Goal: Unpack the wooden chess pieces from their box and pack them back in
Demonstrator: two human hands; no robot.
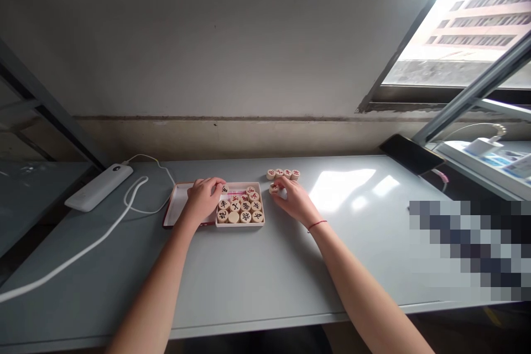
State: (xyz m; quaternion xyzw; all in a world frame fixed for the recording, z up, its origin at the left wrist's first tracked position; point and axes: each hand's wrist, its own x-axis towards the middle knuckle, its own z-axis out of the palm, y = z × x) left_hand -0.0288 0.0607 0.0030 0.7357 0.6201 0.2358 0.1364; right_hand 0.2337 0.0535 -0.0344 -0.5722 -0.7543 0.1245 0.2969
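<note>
At the right hand (294,199), I see thumb and index finger pinched around a round piece (273,188), low over or on the table; I can't tell whether it has any lift. It is on the near side of a row of four pieces (287,174). At the left hand (201,199), thumb and index finger touch the edge of a black-marked piece (224,189) at the far left corner of the box. I can't tell whether they grip it or only rest against it.

The open box (240,225) holds more pieces in uneven rows, marked in red or black, with one blank-faced piece (234,217) near the front edge. Just left of it, partly under the left hand, is a shallow lid (178,199), its white inside facing up.

I judge the step in hand to be single-piece handling, one hand at the box and the other beside the row. From here, the right hand calls for a light, level pinch, with knuckles off the row; the left needs a sure hold before any lift, and care not to jostle its neighbours.

Farther out on the grey table (249,276), I have a power bank (99,187) with a white cable to the left, and a dark phone (410,154) at the far right.
</note>
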